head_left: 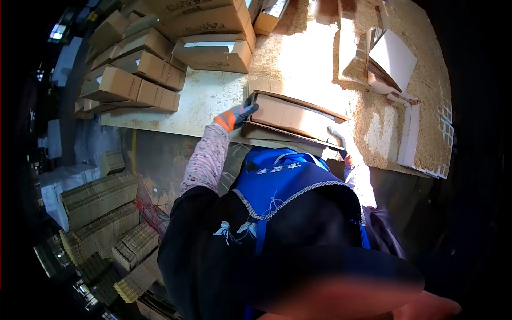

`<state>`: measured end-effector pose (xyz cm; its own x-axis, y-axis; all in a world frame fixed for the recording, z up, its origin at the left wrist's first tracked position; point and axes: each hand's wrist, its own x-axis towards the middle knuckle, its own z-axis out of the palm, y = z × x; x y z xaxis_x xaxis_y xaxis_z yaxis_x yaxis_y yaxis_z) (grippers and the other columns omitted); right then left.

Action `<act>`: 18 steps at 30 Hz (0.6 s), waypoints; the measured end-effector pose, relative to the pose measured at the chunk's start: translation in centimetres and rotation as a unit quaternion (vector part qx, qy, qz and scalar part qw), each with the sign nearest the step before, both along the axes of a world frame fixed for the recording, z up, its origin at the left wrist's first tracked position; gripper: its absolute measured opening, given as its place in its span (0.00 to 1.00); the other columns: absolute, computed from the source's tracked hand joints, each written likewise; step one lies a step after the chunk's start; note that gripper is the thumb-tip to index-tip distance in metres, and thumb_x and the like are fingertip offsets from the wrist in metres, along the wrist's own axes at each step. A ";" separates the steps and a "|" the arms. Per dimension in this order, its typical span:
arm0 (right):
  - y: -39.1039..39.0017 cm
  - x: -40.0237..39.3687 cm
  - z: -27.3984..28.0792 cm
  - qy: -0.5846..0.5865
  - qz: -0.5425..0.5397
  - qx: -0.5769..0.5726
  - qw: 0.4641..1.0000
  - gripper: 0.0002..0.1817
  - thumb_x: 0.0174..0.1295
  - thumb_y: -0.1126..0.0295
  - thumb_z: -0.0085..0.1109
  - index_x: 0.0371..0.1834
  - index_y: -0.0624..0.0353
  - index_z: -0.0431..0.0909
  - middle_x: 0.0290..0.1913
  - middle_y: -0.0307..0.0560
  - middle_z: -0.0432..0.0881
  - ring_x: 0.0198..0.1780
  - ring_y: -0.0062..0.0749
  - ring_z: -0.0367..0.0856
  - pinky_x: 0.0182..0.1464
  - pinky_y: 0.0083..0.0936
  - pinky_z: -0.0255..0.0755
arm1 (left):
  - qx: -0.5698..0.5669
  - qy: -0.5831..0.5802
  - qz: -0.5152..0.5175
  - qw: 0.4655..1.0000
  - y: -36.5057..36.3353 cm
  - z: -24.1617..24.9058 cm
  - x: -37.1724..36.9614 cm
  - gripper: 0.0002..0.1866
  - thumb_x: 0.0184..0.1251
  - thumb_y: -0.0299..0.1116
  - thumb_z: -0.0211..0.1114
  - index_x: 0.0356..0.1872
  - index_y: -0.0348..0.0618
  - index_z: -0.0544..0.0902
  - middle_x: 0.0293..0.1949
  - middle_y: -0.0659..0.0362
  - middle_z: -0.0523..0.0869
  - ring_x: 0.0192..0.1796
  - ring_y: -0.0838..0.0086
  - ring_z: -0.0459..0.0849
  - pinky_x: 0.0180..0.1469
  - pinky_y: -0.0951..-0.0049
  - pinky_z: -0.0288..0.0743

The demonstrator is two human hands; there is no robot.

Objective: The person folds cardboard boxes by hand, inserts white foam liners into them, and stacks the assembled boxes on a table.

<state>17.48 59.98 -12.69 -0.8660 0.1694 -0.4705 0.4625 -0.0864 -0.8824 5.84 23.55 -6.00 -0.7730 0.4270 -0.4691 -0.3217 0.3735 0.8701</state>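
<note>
Bench (213, 96): pale board surface, sawdust across the right half. Folded cartons (133, 80) stacked at its left end; white panels (394, 56) at the right. Bundled flat card stacks (101, 197) sit on the floor at lower left. Box (296, 118): open, brown, at the near bench edge. Left hand (236, 114), gloved, grips its left end. Right hand (341, 140), gloved, closes on its right end.

Open tabletop (213, 98) beyond the left hand (234, 116); stacked cartons (141, 80) crowd the far left, white sheets (392, 58) (leaning upright) block the right, sunlit middle stays passable.
</note>
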 end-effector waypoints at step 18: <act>4.8 7.9 -8.0 0.023 -0.126 0.099 0.987 0.28 0.64 0.58 0.53 0.62 0.62 0.63 0.58 0.46 0.71 0.61 0.35 0.67 0.63 0.34 0.62 | -0.067 -0.065 -0.092 0.991 -1.8 -2.4 -5.3 0.63 0.43 0.60 0.74 0.70 0.31 0.47 0.64 0.42 0.68 0.66 0.60 0.67 0.67 0.70 0.59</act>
<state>25.34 64.80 -20.68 -0.8045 0.4664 -0.3679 0.4072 -0.0179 -0.9132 0.55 21.79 -8.35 -0.6173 0.4822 -0.6216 -0.3428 0.5463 0.7642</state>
